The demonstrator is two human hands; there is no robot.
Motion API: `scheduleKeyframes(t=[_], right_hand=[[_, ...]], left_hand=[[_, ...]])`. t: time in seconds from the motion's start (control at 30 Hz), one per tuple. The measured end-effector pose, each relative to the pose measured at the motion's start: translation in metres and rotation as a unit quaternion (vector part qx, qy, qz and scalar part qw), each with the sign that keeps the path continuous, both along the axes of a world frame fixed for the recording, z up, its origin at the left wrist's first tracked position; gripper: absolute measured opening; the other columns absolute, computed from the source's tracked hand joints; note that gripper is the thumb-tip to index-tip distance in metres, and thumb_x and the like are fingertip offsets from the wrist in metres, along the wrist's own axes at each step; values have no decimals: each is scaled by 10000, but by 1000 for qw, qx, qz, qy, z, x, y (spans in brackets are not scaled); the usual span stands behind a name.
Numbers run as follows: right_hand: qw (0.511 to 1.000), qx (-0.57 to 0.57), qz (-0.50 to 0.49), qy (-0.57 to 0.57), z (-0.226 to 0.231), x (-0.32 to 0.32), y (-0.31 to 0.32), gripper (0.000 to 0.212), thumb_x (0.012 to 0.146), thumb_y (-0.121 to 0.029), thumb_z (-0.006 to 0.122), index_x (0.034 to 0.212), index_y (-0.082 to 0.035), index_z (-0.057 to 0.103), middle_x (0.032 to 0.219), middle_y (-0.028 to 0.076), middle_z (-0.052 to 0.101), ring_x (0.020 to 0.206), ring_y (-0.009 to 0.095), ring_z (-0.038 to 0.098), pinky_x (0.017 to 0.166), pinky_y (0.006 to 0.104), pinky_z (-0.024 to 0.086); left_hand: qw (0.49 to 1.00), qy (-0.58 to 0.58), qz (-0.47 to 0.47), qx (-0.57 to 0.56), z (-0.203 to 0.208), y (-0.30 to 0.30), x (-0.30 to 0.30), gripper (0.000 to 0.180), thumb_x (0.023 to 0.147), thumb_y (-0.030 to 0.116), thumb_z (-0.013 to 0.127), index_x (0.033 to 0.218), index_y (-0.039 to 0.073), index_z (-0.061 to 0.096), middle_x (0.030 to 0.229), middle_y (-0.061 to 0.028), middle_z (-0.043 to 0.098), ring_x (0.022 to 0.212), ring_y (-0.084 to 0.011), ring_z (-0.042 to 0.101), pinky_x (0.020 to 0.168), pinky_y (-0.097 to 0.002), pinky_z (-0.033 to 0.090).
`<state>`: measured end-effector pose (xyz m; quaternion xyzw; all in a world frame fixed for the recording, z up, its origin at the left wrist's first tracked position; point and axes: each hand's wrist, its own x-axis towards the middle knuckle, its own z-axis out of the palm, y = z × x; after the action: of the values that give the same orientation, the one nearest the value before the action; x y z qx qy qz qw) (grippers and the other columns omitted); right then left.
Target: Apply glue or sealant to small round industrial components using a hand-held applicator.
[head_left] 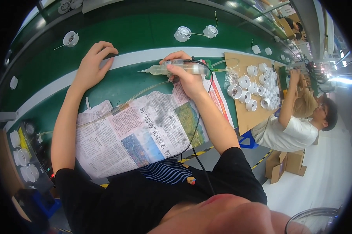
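My right hand (185,76) is wrapped round a clear dispensing syringe (158,70). Its thin needle tip points left, above the green table. A green fitting with a clear hose sits at the syringe's back end. My left hand (93,66) rests near the pale strip that edges the belt, thumb and fingers apart, with nothing visible in it. Below both hands a sheet of newspaper (117,136) covers the table, with a clear tube (139,94) running across it. White round plastic housings (183,34) with thin wires lie on the green belt beyond.
On the right, a cardboard sheet (243,117) bears several white cups (252,70). A co-worker in a white shirt (285,132) reaches toward the line there. More white housings (21,157) stand by a black control box (46,163) at the left. A black cable (198,121) hangs beside my right forearm.
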<state>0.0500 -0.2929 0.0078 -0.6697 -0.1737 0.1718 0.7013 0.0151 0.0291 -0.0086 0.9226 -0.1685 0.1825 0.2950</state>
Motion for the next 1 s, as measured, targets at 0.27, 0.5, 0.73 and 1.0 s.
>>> scheduleKeyframes(t=[0.27, 0.5, 0.73, 1.0], right_hand=[[1000, 3, 2, 9, 1, -1, 1, 306, 893, -240, 733, 1129, -77, 626, 1107, 86, 727, 769, 82, 599, 687, 214, 490], [1000, -5, 4, -2, 2, -2, 0, 298, 892, -237, 734, 1124, -81, 631, 1104, 79, 727, 764, 82, 592, 690, 221, 483], [1000, 5, 10, -7, 4, -5, 4, 294, 891, -229, 732, 1124, -80, 631, 1102, 75, 728, 765, 79, 583, 687, 222, 470], [1000, -21, 11, -9, 4, -5, 4, 300, 888, -237, 733, 1122, -79, 630, 1113, 76, 729, 777, 77, 584, 695, 221, 471]], left_hand=[[998, -31, 19, 46, -5, -1, 3, 120, 932, 95, 644, 1042, 79, 688, 1194, -81, 606, 1215, -278, 551, 980, -373, 509], [998, -6, 21, 62, -4, -1, 3, 124, 938, 109, 639, 1046, 75, 688, 1197, -87, 606, 1209, -284, 550, 997, -386, 493], [998, -13, 29, 61, -1, -1, 2, 142, 931, 111, 641, 1060, 73, 685, 1201, -93, 603, 1211, -289, 549, 1001, -391, 488], [997, -1, 35, 64, -4, 0, 2, 163, 926, 112, 643, 1078, 79, 689, 1215, -91, 606, 1225, -289, 543, 1023, -394, 483]])
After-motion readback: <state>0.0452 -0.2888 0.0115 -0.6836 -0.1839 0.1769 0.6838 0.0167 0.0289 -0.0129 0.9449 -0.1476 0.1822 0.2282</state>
